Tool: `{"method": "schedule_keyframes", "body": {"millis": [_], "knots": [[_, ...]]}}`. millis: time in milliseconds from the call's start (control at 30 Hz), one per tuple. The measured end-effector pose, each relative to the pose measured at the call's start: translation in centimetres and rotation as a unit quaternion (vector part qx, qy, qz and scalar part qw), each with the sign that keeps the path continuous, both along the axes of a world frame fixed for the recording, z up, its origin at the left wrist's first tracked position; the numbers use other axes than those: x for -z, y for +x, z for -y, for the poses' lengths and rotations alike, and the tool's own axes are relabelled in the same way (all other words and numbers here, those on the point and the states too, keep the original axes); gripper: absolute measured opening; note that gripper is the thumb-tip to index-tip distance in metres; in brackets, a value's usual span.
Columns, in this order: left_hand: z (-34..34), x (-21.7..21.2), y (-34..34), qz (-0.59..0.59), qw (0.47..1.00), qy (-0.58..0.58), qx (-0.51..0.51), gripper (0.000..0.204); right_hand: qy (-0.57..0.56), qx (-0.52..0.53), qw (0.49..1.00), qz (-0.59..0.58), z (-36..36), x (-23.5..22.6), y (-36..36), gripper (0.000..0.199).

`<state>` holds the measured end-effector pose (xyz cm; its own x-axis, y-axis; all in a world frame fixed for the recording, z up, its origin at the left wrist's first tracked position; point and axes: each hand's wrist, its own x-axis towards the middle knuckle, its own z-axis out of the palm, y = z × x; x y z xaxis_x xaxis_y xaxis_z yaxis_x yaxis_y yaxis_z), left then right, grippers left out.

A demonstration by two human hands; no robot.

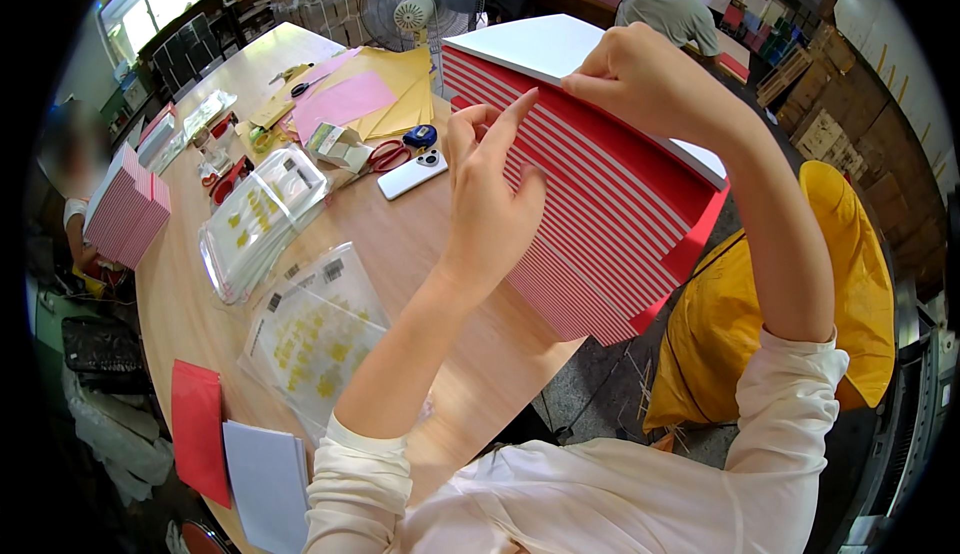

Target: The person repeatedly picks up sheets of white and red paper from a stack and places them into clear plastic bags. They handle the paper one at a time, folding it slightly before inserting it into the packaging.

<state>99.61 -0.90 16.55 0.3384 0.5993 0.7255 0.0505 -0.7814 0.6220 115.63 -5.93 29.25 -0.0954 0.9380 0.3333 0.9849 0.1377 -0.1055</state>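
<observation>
A tall stack of red and white layered boards or booklets (600, 214) stands at the table's right edge, with a white sheet or board (540, 42) on top. At the near edge of that white top, my right hand (645, 79) is closed with its fingers curled. Whatever its fingertips pinch is hidden. My left hand (490, 194) is raised beside the stack's left face, fingers apart, index finger pointing up toward the top edge. Nothing shows in its grasp.
On the table (420, 244) lie clear plastic sleeves with yellow print (320, 344), a phone (412, 174), red-handled scissors (385, 157), a blue tape measure (420, 136) and yellow paper (400, 79). Another stack (130, 209) stands left. A yellow sack (710, 334) is right. People sit beyond.
</observation>
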Motion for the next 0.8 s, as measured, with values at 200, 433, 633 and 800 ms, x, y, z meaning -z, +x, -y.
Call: {"method": "schedule_keyframes", "body": {"millis": [200, 433, 633, 800], "knots": [[0.13, -0.11, 0.09, -0.001, 1.000, -0.010, 0.006, 0.060, -0.002, 0.004, 1.000, -0.014, 0.02, 0.06, -0.05, 0.031], [0.09, -0.02, 0.21, 0.005, 1.000, -0.011, 0.017, 0.058, -0.004, 0.007, 1.000, -0.018, 0.06, 0.08, -0.21, 0.034], [0.26, 0.01, 0.10, -0.023, 0.999, 0.028, -0.022, 0.058, -0.017, 0.019, 1.000, -0.010, 0.24, -0.30, -0.37, 0.029], [0.36, 0.55, 0.17, -0.055, 0.993, 0.084, -0.067, 0.063, 0.017, -0.034, 0.999, -0.015, -0.25, 0.32, 0.20, 0.021]]}}
